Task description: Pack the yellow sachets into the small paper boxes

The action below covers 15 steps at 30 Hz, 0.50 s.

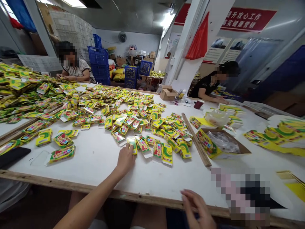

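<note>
My left hand (126, 158) reaches over the table's near middle, its fingers closed on a small yellow-and-green carton (132, 143) at the front of a heap. The fingertips are partly hidden behind the hand. Beside it lie more small printed cartons (157, 150), some with white end flaps standing open. My right hand (197, 208) hovers at the table's near edge, fingers apart and holding nothing. A large spread of the same cartons (133, 122) covers the middle of the table.
A wooden strip (196, 140) divides the white tabletop (100, 171) on the right. Beyond it stands an open carton box (224, 143) with clear plastic inside. A dark phone-like object (15, 156) lies left. Two people sit across the table, near a brown box (168, 93).
</note>
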Each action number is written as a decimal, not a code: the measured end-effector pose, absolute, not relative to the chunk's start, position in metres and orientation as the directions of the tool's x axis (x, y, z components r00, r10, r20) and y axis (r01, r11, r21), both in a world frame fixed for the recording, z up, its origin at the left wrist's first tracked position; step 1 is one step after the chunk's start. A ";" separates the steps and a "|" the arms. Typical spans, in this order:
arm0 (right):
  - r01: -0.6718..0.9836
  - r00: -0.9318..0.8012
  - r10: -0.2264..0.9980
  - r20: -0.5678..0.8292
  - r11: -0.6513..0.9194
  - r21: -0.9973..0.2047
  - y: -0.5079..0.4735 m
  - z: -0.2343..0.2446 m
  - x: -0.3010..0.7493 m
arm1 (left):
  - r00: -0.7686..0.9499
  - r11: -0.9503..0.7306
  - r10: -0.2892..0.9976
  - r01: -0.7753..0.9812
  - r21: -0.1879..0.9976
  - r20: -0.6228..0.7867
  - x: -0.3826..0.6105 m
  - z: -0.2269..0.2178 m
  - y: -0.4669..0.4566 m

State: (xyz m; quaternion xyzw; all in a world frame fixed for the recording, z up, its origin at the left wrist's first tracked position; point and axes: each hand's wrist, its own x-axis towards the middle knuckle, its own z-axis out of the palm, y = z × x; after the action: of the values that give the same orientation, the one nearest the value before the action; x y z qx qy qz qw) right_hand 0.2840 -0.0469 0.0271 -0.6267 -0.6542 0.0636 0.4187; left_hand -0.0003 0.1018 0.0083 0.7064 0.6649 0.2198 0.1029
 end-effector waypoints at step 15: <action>0.401 -0.030 0.974 0.227 0.220 -0.889 -0.022 0.012 0.181 | -0.199 -0.015 0.969 0.548 0.837 0.147 -0.011 0.010 0.103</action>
State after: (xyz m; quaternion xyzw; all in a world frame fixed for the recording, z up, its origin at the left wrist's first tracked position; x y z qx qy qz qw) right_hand 0.1812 -0.0224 0.0124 -0.5356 -0.6417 0.3216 0.4449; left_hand -0.0109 0.1035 0.0095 0.5797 0.6541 0.4141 0.2545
